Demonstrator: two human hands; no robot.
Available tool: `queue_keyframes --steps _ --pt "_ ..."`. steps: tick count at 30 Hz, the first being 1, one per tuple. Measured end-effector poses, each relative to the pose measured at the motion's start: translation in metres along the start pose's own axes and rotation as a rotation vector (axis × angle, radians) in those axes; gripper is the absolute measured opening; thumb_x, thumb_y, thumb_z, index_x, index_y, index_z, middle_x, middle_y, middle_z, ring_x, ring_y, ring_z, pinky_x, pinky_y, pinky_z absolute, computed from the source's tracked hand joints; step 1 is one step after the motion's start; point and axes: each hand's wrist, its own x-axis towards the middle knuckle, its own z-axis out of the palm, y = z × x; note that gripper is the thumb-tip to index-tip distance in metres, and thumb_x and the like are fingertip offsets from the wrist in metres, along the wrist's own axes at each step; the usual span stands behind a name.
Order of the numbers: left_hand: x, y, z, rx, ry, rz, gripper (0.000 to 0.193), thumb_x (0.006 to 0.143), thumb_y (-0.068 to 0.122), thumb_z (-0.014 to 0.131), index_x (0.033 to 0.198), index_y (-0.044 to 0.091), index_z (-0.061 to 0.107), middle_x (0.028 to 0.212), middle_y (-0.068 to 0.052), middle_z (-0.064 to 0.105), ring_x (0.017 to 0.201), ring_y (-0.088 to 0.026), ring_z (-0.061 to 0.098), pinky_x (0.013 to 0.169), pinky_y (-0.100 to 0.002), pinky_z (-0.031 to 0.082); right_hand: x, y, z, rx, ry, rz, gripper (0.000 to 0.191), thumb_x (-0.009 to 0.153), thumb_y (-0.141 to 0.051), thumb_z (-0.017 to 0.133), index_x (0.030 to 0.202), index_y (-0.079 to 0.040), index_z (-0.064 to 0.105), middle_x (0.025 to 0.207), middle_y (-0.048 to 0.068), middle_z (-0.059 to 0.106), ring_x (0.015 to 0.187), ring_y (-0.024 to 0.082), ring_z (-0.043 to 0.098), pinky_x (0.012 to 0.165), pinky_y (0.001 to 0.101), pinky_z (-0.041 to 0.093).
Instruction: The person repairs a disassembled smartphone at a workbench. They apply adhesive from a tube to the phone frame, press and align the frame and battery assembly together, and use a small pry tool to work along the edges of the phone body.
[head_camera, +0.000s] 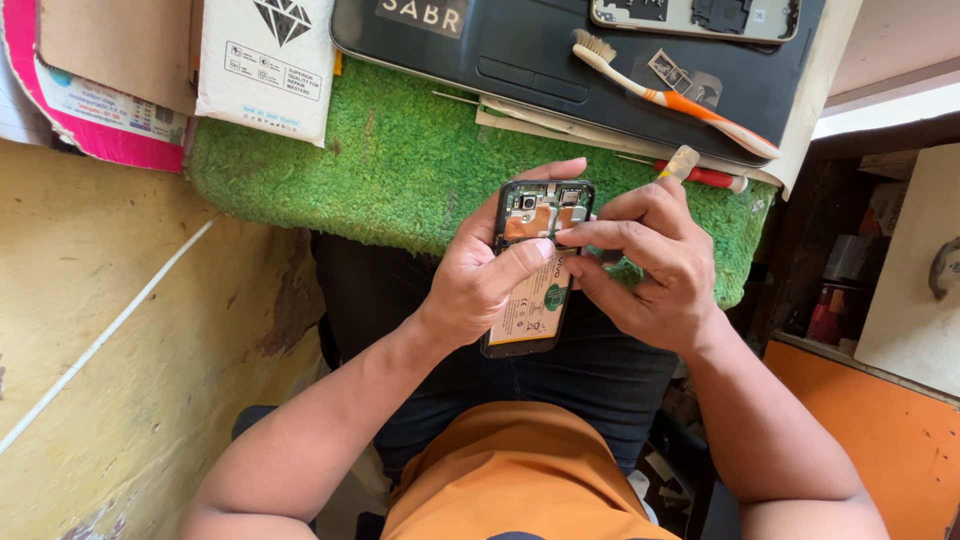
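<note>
Both hands are meeting over the person's lap, just below the edge of a green mat (400, 160). Left hand (478, 275) is gripping an opened phone (537, 262) from its left side, fingers curled behind it and thumb lying across its exposed back, where a battery and a circuit board with a camera are showing. Right hand (648, 265) is closing narrow on the phone's right edge, forefinger and thumb pinching at the seam near the middle, the other fingers folded. A pale, translucent tool tip (683, 162) is sticking up above the right knuckles; whether the hand is holding it cannot be told.

The phone is being held upright in the air, its top end overlapping the mat's front edge, its bottom end pointing toward the orange shirt.

Farther back on the mat, a dark laptop (520, 50) is lying shut. A toothbrush (670, 97) with an orange and white handle is resting on its lid, beside a small metal part, and a stripped phone frame (695, 18) is lying at the lid's far edge. A white box (265, 65) is sitting to the left of the laptop. A red-handled tool (705, 177) is lying just beyond the right hand.
</note>
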Motion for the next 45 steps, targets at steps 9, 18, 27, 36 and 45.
queue_keyframes --steps 9,18,27,36,45 --pt "0.001 -0.006 -0.005 -0.001 -0.016 -0.031 0.052 0.107 0.006 0.057 0.157 0.000 0.045 0.143 -0.009 0.062 0.124 -0.013 0.062 0.110 -0.033 0.054 0.000 0.001 0.000 0.160 -0.056 0.125 0.027 0.082 -0.003 0.085 0.105 -0.013 0.076 0.099 0.004 0.059 0.089 0.019 0.054 0.074 0.0284 0.047" --pt "0.000 -0.005 -0.003 -0.031 -0.021 -0.052 0.053 0.108 0.007 0.058 0.158 0.000 0.044 0.137 -0.011 0.064 0.119 -0.015 0.064 0.104 -0.034 0.058 0.001 0.003 -0.004 0.141 -0.040 0.056 0.029 0.077 -0.003 0.087 0.102 -0.014 0.078 0.097 0.002 0.062 0.090 0.019 0.052 0.080 0.0316 0.043" --pt "0.001 -0.003 -0.002 -0.018 -0.017 -0.029 0.052 0.107 0.008 0.058 0.157 0.000 0.044 0.149 -0.008 0.058 0.126 -0.015 0.063 0.107 -0.035 0.058 0.001 0.001 -0.004 0.212 -0.043 0.121 0.030 0.080 -0.003 0.085 0.107 -0.014 0.077 0.098 0.002 0.061 0.090 0.017 0.054 0.076 0.0276 0.046" --pt "0.001 -0.003 -0.003 0.006 -0.002 -0.029 0.051 0.107 0.008 0.057 0.156 0.000 0.045 0.146 -0.008 0.060 0.122 -0.015 0.064 0.104 -0.035 0.059 0.003 0.001 -0.003 0.098 -0.032 0.046 0.027 0.079 -0.004 0.087 0.102 -0.015 0.076 0.096 0.002 0.063 0.088 0.019 0.053 0.079 0.0319 0.043" --pt "0.002 -0.002 -0.003 -0.038 0.010 -0.075 0.054 0.106 0.005 0.057 0.158 0.002 0.044 0.131 -0.013 0.065 0.111 -0.022 0.070 0.097 -0.039 0.062 0.001 0.012 -0.015 0.023 0.136 0.004 0.016 0.093 0.001 0.082 0.106 -0.006 0.076 0.093 0.005 0.067 0.083 0.014 0.061 0.074 0.0258 0.046"
